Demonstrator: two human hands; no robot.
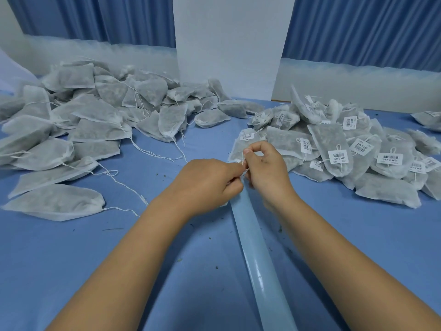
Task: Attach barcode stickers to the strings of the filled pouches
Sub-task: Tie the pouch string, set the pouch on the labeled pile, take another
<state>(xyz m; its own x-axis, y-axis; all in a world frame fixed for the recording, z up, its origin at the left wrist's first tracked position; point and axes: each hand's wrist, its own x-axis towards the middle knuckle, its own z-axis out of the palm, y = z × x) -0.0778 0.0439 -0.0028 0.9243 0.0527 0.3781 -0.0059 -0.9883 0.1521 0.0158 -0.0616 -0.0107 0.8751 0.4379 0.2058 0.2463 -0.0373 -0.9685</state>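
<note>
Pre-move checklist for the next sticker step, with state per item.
1. Grip: right hand pinches the string: ok.
2. Support: left hand pinches at the same spot: ok.
3. Is a sticker in the fingers: cannot tell, hidden.
4. Supply: backing strip lies flat on the table, running up under the hands: ok.
5. Sorting: unlabelled pile and labelled pile are apart, with bare table between them: ok.
</note>
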